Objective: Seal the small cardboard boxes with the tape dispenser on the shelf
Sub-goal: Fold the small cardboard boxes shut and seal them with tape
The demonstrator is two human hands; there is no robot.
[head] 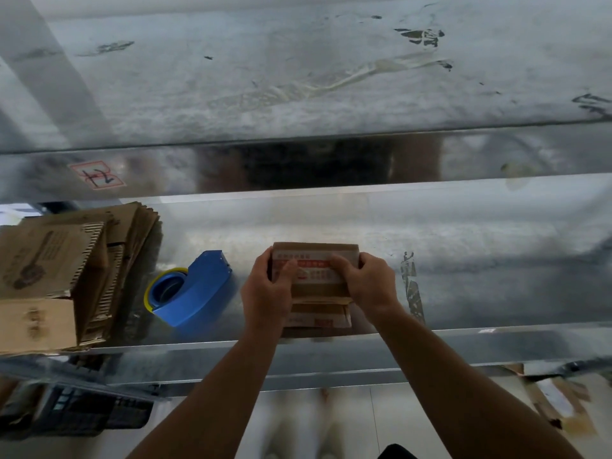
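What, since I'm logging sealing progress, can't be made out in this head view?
All in the head view:
Top small box: left hand and right hand cover its ends and part of its top; tape on the seam cannot be confirmed; label print blurred.
Box underneath: mostly hidden by the top box and the hands.
Flattened cardboard stack: cut off by the left edge.
Tape dispenser: the tape's loose end is too small to see.

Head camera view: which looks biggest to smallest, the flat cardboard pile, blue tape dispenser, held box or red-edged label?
1. flat cardboard pile
2. blue tape dispenser and held box, about alike; the left hand and right hand hide part of it
3. red-edged label
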